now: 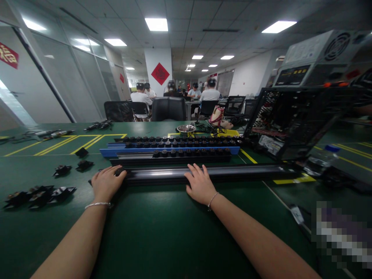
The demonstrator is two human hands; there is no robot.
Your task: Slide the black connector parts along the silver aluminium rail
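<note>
A long black rail (162,173) with a shiny metal strip lies crosswise in front of me on the green table. My left hand (107,179) is closed over its left end, around a small black block (118,171) that is partly hidden by the fingers. Near the middle of the rail, my right hand (200,183) rests with spread fingers on the near edge, gripping nothing. Behind it stand more rails, among them a blue rail (203,150), carrying rows of small black blocks (174,153).
Loose black blocks (62,170) lie at the left. A metal bowl (186,129) stands behind the rails. To the right are an open computer case (290,120) with a power supply (312,58) on top, a plastic bottle (321,161) and a cable (297,214). People sit farther back.
</note>
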